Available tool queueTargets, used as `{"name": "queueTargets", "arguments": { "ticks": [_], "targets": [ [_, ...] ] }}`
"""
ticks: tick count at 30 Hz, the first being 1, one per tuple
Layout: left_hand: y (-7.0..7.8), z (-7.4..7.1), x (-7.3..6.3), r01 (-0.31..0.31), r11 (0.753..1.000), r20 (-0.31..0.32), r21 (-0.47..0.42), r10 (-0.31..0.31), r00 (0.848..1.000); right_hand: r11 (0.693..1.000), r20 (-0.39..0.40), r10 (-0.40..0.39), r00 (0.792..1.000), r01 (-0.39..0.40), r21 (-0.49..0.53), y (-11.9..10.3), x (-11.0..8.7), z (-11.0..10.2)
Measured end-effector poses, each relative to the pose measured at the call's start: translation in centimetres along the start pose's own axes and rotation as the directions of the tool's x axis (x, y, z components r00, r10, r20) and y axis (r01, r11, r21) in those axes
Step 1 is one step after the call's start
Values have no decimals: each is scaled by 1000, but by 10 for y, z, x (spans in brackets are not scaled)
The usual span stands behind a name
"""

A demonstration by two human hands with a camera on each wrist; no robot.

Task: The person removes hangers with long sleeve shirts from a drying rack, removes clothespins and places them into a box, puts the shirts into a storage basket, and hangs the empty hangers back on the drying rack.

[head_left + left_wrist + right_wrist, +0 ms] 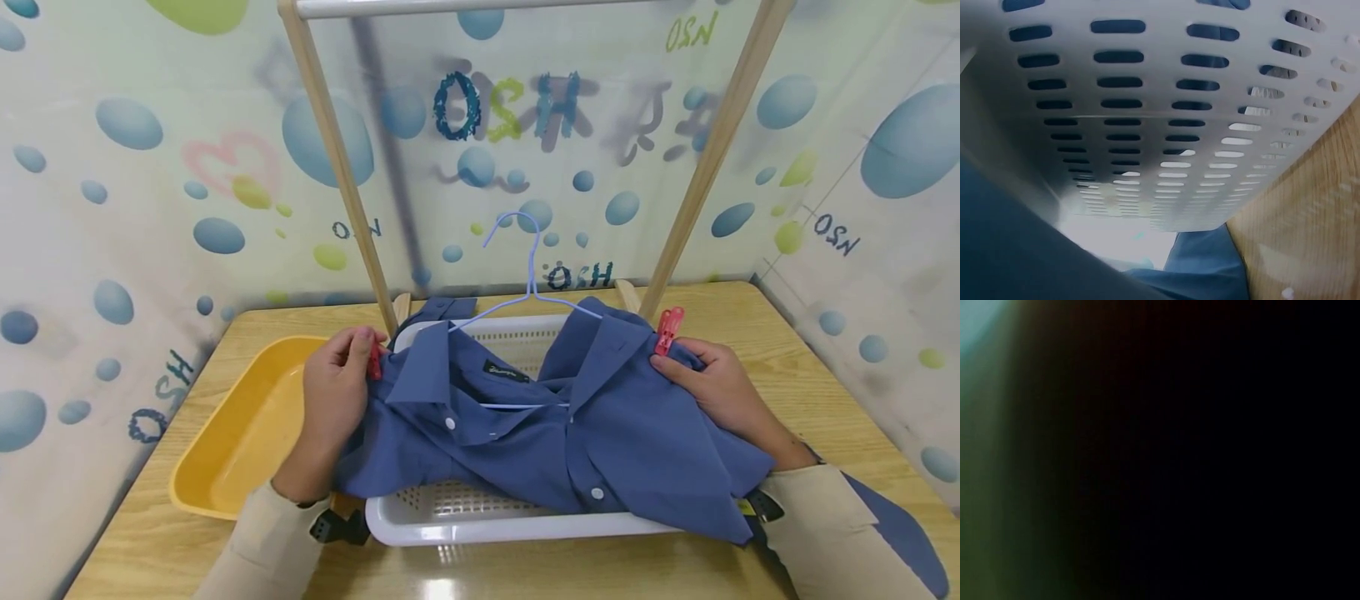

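A blue collared shirt [510, 450] lies spread over a white perforated basket [525, 529], its collar facing up. The light-purple hanger [532, 262] is inside the shirt, with its hook standing up out of the neck. At the left shoulder my left hand [335, 387] pinches a red clothespin [374, 360]; the fingertips partly cover it. My right hand [712, 387] grips the fabric at the other shoulder, thumb in front, just below a second red clothespin [670, 329]. From below, the left wrist view shows the basket's slotted wall [1147, 81] and draped blue cloth [1207, 262].
A yellow tray [202, 462] stands left of the basket on the wooden table [795, 333]. Behind rises a rack with wooden posts [705, 167] and a white top bar [450, 8]. Patterned sheeting surrounds the table's back and sides. The right wrist view is almost wholly dark.
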State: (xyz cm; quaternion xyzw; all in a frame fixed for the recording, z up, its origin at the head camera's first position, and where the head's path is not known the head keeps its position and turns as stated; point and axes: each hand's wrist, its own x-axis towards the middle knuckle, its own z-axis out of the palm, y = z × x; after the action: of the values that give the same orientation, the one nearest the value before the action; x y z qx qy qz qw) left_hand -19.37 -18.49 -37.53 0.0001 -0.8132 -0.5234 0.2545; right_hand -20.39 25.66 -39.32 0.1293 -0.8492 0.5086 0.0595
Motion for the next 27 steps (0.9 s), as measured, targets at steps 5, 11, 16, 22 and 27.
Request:
{"name": "queueTargets", "arguments": {
  "ticks": [5, 11, 16, 22, 27],
  "targets": [
    [1, -2, -1, 0, 1000, -14, -16, -1, 1000, 1000, -1, 0, 1000, 0, 0, -1, 0, 1],
    [1, -3, -1, 6, 1000, -34, -14, -7, 999, 1000, -1, 3, 1000, -3, -5, -1, 0, 0],
    [2, -3, 0, -9, 999, -63, -37, 7, 998, 1000, 4, 5, 1000, -5, -6, -2, 1, 0],
    [2, -5, 1, -48, 996, -105, -71, 40, 994, 1000, -1, 5, 1000, -5, -16, -2, 1, 0],
    [2, -5, 1, -78, 991, -114, -106, 66, 991, 1000, -3, 1, 1000, -1, -16, -3, -1, 1]
  ]
}}
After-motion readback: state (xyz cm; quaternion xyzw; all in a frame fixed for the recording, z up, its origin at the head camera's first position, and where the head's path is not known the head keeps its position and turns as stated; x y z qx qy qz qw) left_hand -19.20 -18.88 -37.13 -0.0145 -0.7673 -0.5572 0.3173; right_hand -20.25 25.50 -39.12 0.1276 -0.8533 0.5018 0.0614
